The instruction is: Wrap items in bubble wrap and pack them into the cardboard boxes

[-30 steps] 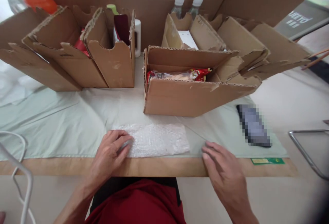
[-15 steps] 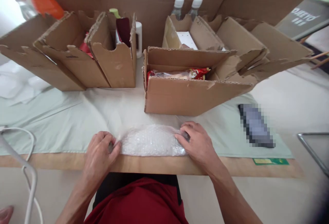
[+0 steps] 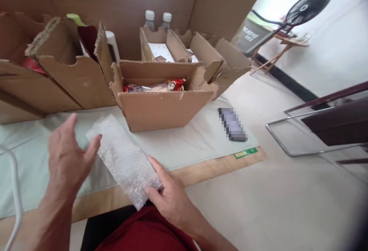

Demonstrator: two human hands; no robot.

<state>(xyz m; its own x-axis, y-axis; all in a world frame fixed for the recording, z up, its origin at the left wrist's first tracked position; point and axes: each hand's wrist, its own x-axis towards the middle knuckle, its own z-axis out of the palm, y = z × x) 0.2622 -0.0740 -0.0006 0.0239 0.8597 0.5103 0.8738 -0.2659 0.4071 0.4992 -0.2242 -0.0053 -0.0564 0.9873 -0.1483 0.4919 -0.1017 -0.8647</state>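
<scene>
A clear bubble wrap pouch (image 3: pixel 123 159) hangs at a slant over the table's front edge, one end toward the boxes and the other toward my body. My right hand (image 3: pixel 169 191) grips its near end between thumb and fingers. Beside its far end is my left hand (image 3: pixel 69 155), thumb and fingers apart, holding nothing. The left thumb tip lies close to the wrap's edge; whether it touches I cannot tell. Anything inside the wrap is too blurred to make out.
A cardboard box (image 3: pixel 163 109) with red snack packets (image 3: pixel 176 85) stands just beyond the wrap. More cardboard boxes (image 3: pixel 77 78) line the back, with two capped bottles (image 3: pixel 149 20). A blurred-out phone (image 3: pixel 232 124) lies right. A white cable (image 3: pixel 15 197) is at far left.
The bubble wrap has swung from lying along the table edge to a raised slant. My left hand has let go and opened, while my right keeps hold. The view has turned right.
</scene>
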